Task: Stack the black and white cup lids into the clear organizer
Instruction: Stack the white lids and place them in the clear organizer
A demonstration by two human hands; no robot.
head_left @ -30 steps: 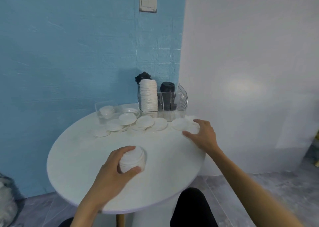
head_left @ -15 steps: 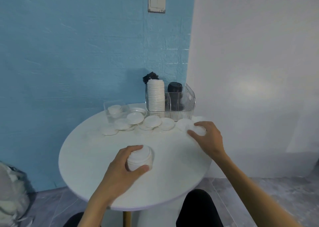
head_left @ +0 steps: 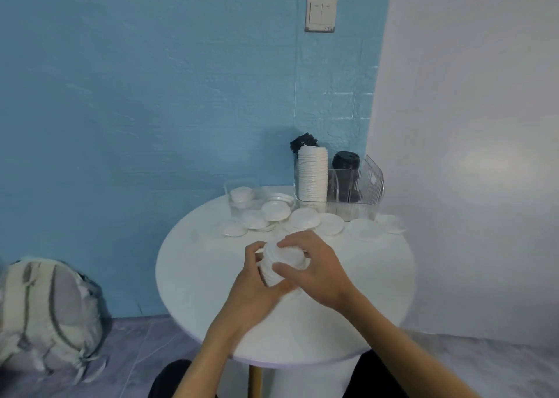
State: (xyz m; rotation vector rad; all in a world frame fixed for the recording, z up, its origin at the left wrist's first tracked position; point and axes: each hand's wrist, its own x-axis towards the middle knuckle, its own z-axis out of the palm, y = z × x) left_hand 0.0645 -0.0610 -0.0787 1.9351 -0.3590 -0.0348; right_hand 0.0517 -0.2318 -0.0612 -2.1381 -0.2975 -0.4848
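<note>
Standing over the round white worktop (head_left: 193, 264), a person holds a short stack of white lids (head_left: 279, 264) above its middle with both hands. The left hand (head_left: 257, 288) cups the stack from below and behind, its fingers (head_left: 251, 254) curled round the far side; the right hand (head_left: 314, 270) closes over the top and front, thumb and fingers grasping the uppermost lids.

Further back, loose white lids (head_left: 304, 217) lie scattered in a row across the worktop, some overlapping, two of them near the right edge. Behind them stands the clear organizer (head_left: 367, 191), hard against the corner where the walls meet. Its left compartment carries a tall column of white lids (head_left: 313, 175); a stack of black lids (head_left: 346, 163) stands in the middle one, and more black lids (head_left: 302, 141) poke up behind the white column. To its left sits a small clear container (head_left: 239, 199) with white lids in it.

The wall behind is textured blue (head_left: 151, 95) with a white light switch (head_left: 321, 13) high up; the wall to the right is plain white (head_left: 469, 125). A pale grey backpack (head_left: 48, 316) rests on the grey floor (head_left: 145, 352) at left, against the blue wall. The worktop sits on a white pedestal with a wooden-coloured post (head_left: 255, 381) showing beneath.
</note>
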